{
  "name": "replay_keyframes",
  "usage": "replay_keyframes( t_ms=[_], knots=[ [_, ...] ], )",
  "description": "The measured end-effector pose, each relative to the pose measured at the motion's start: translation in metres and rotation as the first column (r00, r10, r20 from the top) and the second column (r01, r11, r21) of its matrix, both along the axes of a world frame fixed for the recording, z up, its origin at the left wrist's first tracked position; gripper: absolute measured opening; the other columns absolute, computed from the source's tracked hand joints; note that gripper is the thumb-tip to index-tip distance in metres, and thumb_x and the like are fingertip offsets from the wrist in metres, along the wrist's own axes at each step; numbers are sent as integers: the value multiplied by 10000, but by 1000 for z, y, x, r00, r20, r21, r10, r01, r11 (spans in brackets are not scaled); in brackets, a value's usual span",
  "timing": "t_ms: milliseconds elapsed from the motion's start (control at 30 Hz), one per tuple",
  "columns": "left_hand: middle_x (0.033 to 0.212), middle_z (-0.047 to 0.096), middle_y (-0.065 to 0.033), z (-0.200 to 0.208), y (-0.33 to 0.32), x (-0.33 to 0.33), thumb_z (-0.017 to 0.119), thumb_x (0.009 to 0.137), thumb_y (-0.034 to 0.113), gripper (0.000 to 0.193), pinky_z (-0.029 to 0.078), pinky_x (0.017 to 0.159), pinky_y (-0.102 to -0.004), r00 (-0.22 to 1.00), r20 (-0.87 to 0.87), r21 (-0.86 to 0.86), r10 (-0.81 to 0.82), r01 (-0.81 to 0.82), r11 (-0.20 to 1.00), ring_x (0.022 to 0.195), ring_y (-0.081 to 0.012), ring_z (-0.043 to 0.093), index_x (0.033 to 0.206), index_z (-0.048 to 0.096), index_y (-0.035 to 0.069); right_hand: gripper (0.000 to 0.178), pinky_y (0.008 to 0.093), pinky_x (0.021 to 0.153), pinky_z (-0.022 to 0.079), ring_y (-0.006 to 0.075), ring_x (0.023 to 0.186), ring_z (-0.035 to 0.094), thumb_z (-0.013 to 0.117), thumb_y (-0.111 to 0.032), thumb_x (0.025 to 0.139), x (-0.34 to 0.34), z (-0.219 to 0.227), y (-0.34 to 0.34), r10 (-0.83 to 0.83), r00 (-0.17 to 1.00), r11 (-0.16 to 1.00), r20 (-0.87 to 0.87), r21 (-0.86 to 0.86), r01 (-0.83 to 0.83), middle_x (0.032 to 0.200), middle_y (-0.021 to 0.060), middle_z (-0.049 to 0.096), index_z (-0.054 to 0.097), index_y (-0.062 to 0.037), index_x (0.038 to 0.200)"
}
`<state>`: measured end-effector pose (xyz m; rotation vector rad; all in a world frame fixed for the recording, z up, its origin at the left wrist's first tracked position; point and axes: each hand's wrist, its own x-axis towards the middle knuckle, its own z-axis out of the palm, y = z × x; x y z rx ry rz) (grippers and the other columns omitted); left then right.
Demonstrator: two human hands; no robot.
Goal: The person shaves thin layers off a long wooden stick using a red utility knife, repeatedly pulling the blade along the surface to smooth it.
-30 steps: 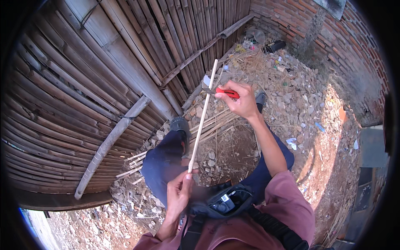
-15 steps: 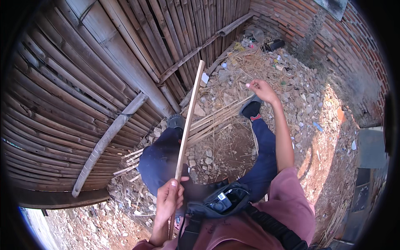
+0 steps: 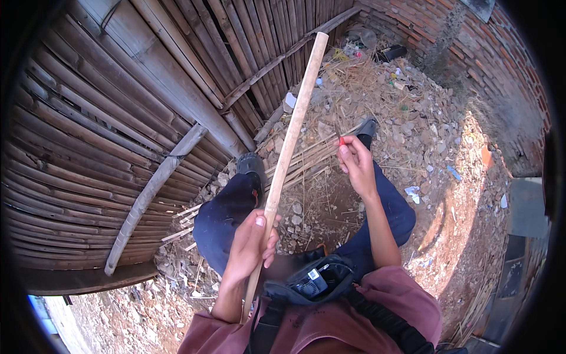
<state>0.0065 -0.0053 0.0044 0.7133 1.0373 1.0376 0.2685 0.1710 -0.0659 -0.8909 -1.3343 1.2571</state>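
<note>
A long pale bamboo strip [image 3: 293, 128] slants up and away across the middle, its broad face toward me. My left hand [image 3: 252, 245] is wrapped round its lower part, thumb on top; the near end passes down beside my forearm. To the right of the strip and apart from it, my right hand [image 3: 357, 166] is closed on a small knife [image 3: 341, 140]. Red shows on the knife at my fingers, and a thin dark blade points away from me. Most of the knife's handle is hidden in my grip.
Several split bamboo strips [image 3: 312, 160] lie on the rubble between my feet. A bamboo wall [image 3: 76, 135] rises on the left, a brick wall [image 3: 466, 53] at the far right. An open dark waist bag [image 3: 312, 282] sits at my lap.
The bamboo strip has risen and turned its broad face toward me; my left hand has moved up with it. My right hand has come nearer and lower, and my right foot has shifted outward.
</note>
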Motion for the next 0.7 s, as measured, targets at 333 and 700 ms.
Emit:
replay_keyframes(
  t_ms=[333, 700],
  knots=[
    [757, 508, -18, 1, 6, 6, 402, 1174, 377, 391, 361, 479, -210, 1000, 15, 29, 0, 0, 1000, 546, -50, 395, 1260, 552, 27, 308, 350, 715, 563, 272, 802, 737, 793, -202, 956, -35, 55, -78, 76, 889, 917, 452, 319, -241, 957, 153, 738, 694, 22, 1142],
    [803, 496, 15, -7, 2, 10, 468, 1156, 394, 382, 333, 546, -204, 999, -28, 153, 23, -18, 988, 609, -31, 374, 1266, 560, 40, 261, 368, 608, 578, 260, 717, 743, 806, -278, 932, -50, 54, -85, 32, 856, 842, 516, 448, -302, 896, 76, 732, 726, -75, 1076]
  ],
)
